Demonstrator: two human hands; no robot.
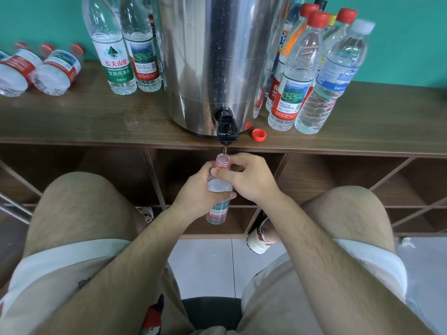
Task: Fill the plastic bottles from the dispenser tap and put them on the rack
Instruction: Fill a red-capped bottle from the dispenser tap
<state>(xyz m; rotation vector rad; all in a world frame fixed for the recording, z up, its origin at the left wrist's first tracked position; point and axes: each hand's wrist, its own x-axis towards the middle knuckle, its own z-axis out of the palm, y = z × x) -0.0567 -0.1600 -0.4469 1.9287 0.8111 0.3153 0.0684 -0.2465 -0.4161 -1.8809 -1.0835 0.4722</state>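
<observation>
A steel dispenser [217, 59] stands on the wooden rack top [96, 117], its black tap [226, 128] hanging over the front edge. A thin stream of water runs from the tap into an uncapped plastic bottle [219, 187] held upright just below it. My left hand [200, 192] grips the bottle's body. My right hand [249, 177] holds its shoulder and neck, fingers curled round it. A loose red cap [259, 135] lies on the rack top right of the tap.
Several capped bottles [312, 76] stand right of the dispenser, two [125, 49] stand left of it, and three [48, 68] lie on their sides at far left. Open compartments [326, 180] sit under the rack top. My knees flank the bottle.
</observation>
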